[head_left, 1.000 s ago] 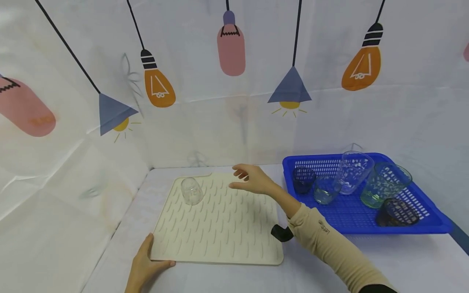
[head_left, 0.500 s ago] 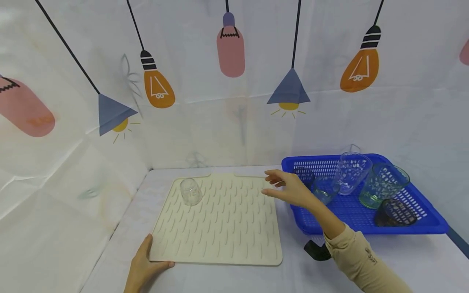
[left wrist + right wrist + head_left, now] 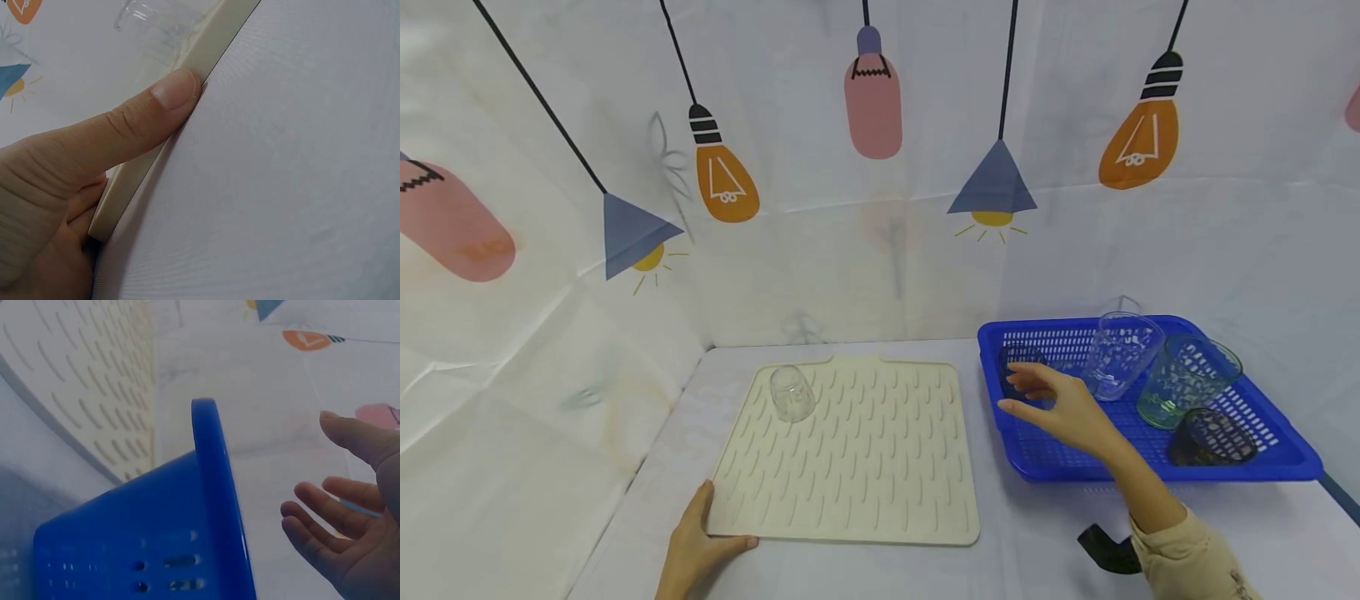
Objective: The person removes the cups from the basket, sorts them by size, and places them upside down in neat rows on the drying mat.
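My right hand [image 3: 1063,408] hangs over blue basket [image 3: 1048,472], thumb and fingers apart, holding nothing, near dark glass [image 3: 1021,353]. If I dip fast, could knock it. My left hand [image 3: 694,542] touches corner of drying mat [image 3: 865,467]; hard push could slide mat, tip clear glass [image 3: 792,395] on it.

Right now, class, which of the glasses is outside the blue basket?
The clear glass on the far left part of the cream mat; the other visible glasses are all in the blue basket.
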The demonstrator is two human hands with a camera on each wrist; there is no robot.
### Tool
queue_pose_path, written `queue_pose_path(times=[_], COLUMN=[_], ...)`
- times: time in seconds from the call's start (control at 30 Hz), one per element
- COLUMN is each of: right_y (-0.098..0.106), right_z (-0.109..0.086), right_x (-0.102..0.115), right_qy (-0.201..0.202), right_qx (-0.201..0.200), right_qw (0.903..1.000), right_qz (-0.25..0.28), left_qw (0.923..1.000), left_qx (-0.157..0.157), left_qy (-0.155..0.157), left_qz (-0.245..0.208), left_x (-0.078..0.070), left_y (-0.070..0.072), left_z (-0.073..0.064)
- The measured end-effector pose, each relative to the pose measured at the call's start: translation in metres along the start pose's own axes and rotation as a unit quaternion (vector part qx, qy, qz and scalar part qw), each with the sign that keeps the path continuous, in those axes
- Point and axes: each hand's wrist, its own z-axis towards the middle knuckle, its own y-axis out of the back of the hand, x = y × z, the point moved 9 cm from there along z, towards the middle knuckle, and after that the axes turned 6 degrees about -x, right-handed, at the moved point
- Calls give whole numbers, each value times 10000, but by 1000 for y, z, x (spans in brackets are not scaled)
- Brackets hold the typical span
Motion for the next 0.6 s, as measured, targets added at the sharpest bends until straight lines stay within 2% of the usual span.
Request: queue_pose_path(times=[0.2,0.43,0.6], right_y=[19,47,64], right_z=[-13,-30,-42], right_x=[-16,-35,-55], right_qy=[-138,9,-369], right_qx=[-181,-690,-743], right_qw=[9995,9963,9939], right_qz=[-236,-513,-725], left_qw=[10000,10000,10000], left_qx=[-26,-31,32], left_qy=[-56,1,40], left_qz=[-45,-77,-6], left_x=[1,2,1], left_y=[-1,-2,-2], left_z=[0,0,0])
